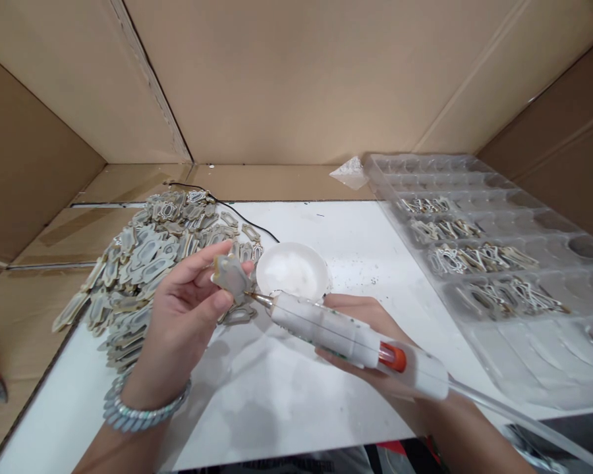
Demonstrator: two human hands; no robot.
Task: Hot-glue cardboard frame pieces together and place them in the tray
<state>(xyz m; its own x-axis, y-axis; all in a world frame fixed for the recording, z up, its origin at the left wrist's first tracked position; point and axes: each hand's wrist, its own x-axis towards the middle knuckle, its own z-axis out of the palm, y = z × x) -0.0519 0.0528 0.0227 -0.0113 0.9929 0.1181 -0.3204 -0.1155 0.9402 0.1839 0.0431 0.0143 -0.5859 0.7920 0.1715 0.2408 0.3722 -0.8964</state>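
Between the thumb and fingers of my left hand [190, 309] is a small flat grey piece with a tan edge [231, 278], tilted up. My right hand [363, 319] is wrapped round a white pen-shaped tool [326, 328] with an orange-red part and a pale tube or cable at its back end. The tool's thin metal tip [260, 298] meets the lower right edge of the grey piece. Just behind the tool stands a shallow white dish [292, 270]. Most of my right fingers are hidden by the tool.
A large heap of similar grey frame-shaped pieces [148, 253] lies on the left. At right is a clear plastic compartment tray [538, 355], several compartments holding white and tan pieces. A black cord [242, 218] runs behind the dish. Cardboard walls [296, 79] enclose the white table [257, 408].
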